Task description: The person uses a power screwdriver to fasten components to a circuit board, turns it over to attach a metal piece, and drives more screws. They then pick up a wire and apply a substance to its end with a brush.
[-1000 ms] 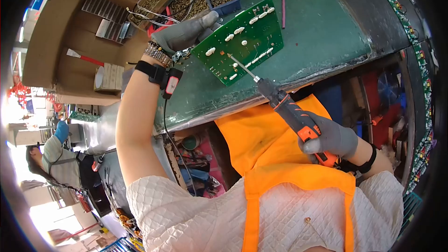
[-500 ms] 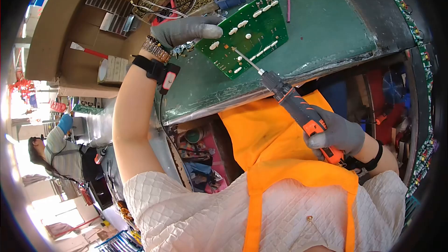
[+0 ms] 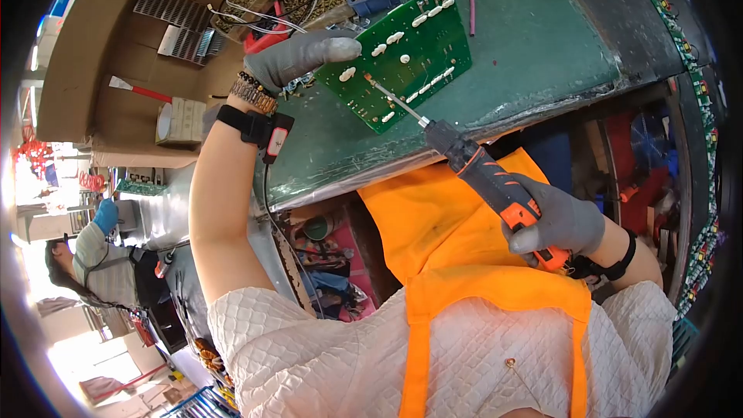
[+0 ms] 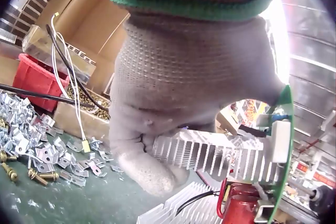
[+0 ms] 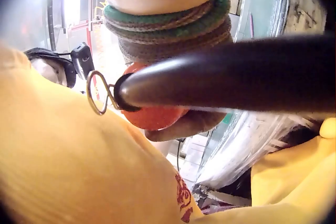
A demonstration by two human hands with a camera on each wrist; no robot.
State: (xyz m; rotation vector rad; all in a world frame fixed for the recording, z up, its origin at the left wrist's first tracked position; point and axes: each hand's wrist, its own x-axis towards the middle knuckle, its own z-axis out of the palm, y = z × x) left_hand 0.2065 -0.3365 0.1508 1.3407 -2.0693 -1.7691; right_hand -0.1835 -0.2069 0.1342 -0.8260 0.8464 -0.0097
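Left hand (image 3: 298,58) had fingers curled round metal fins (image 4: 226,158) on the far side of the board (image 3: 424,45), likely steadying it, tilted, just past the thumb. Screwdriver (image 3: 484,176) sat in the right hand's (image 3: 563,220) wrapped fingers, bit (image 3: 400,101) ahead at the board, presumably for control.

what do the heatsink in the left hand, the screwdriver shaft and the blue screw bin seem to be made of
Finned heatsink: bare metal, probably aluminium, with thin, pale silvery fins.
Screwdriver shaft: probably steel, from its slim, grey metallic look.
Blue screw bin: likely plastic, given its even colour; fine texture can't be made out.
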